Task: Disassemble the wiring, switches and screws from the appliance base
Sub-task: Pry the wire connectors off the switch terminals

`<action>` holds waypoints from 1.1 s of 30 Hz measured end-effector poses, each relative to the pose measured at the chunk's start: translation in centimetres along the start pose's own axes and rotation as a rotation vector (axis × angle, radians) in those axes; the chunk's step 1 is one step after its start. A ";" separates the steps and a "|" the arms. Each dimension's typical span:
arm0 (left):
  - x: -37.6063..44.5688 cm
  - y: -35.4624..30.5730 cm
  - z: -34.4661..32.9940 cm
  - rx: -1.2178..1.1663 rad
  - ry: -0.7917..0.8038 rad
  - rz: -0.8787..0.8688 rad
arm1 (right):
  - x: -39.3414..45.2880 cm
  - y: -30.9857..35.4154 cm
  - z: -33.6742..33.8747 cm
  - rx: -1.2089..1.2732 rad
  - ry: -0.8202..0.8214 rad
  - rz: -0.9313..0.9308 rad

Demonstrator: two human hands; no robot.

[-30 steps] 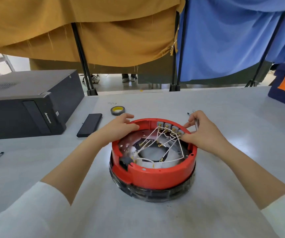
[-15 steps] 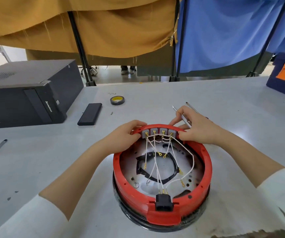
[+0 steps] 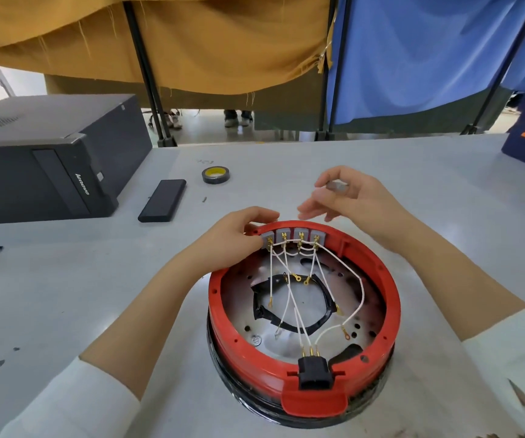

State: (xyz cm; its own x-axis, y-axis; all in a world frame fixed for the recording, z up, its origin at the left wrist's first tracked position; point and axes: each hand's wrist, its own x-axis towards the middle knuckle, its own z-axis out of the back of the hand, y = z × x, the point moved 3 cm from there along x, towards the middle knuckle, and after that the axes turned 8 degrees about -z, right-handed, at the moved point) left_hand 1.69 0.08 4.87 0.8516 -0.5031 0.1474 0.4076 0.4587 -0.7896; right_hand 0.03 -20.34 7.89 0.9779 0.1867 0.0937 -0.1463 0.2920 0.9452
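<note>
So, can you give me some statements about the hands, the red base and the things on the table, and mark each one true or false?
1. The left hand touches the far rim of the red appliance base beside the row of grey switches. True.
2. The right hand rests flat on the switches. False: it is raised above the far rim, holding a small metallic tool.
3. The white wires are all gone. False: they run from the switches to the black connector.
4. A roll of tape lies behind the base. True.
5. The black computer case stands on the right. False: it is on the left.
</note>
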 end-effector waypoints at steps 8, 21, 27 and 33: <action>-0.4 1.2 -0.3 -0.239 -0.115 -0.112 | 1.4 -1.7 -2.6 0.390 0.241 -0.021; -1.1 0.7 -0.2 -0.408 -0.216 -0.180 | 0.8 -1.9 -2.4 0.355 0.256 -0.016; -1.2 1.0 0.0 -0.324 -0.281 -0.172 | 1.1 -1.4 -2.8 0.275 0.243 -0.028; -1.0 0.9 0.1 -0.258 -0.308 -0.149 | 1.8 -0.2 -3.1 0.154 0.259 -0.055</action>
State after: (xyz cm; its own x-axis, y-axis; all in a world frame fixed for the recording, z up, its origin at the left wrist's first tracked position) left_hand 1.23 1.05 4.04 0.8643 -0.2897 0.4112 0.4710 0.1795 -0.8636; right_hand 1.33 -17.10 6.91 0.9104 0.4131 -0.0233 -0.0503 0.1664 0.9848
